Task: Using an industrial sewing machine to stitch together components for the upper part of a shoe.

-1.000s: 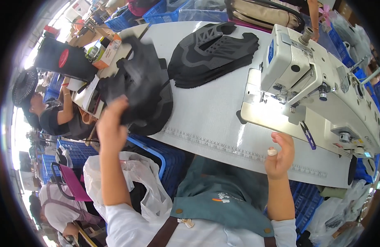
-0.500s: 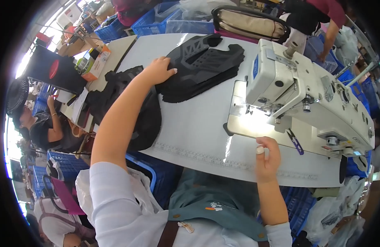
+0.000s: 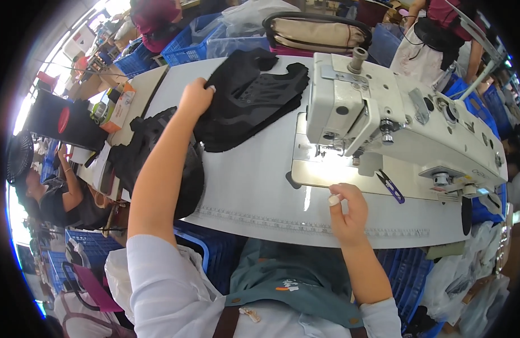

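At the far left of the white sewing table (image 3: 254, 186), my left hand (image 3: 197, 97) pinches the left edge of a black fabric panel (image 3: 254, 90). This panel has a raised pattern and lies atop a stack of similar dark pieces. More black panels (image 3: 186, 174) lie under and beside my left forearm, partly hidden by it. My right hand (image 3: 350, 214) hovers over the near part of the table, fingers curled in and nothing seen in them; a pale cover wraps its thumb tip. Beyond it stands the white sewing machine (image 3: 406, 112), its lamp lighting the needle plate (image 3: 327, 169).
Purple-handled thread snips (image 3: 390, 187) lie right of the needle plate. A ruler strip (image 3: 260, 221) runs along the near edge. Blue crates (image 3: 186, 48) and a beige bag (image 3: 319, 35) stand behind the table. Other people work at the left and the back.
My left hand has gone from resting on the panels to gripping the top one's left edge, which looks lifted. The view has shifted; my right hand stays curled near the machine.
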Demonstrator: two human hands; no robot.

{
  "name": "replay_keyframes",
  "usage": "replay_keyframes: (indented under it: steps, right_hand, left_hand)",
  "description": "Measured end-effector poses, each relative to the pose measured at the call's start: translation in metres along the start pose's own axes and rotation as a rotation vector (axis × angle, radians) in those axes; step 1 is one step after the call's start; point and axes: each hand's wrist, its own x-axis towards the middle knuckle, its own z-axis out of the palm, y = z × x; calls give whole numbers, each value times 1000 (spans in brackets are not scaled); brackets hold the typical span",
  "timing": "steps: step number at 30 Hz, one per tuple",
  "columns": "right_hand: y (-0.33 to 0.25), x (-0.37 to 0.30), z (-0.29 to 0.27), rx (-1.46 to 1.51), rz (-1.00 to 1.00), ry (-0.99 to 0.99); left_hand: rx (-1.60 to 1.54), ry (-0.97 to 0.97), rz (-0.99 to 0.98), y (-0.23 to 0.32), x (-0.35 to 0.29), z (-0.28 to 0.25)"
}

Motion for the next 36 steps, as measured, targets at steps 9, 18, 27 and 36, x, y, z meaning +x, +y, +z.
replay_keyframes:
  steps: [9,18,27,36]
  right_hand:
    - [-64,28,25,-147,-247,136]
    - [-131,20,-72,213,-242,-279]
    - [-86,33,-60,-56,480,-274]
    - [10,22,-5,-329,367,-116]
  left_hand:
    - [-982,-323,131,99,-168,-126]
    - [-37,-245,1102,97,-267,-191]
    - [-440,-519,564,142,-219,-82]
    - [-370,-383,417,153,-195,47]
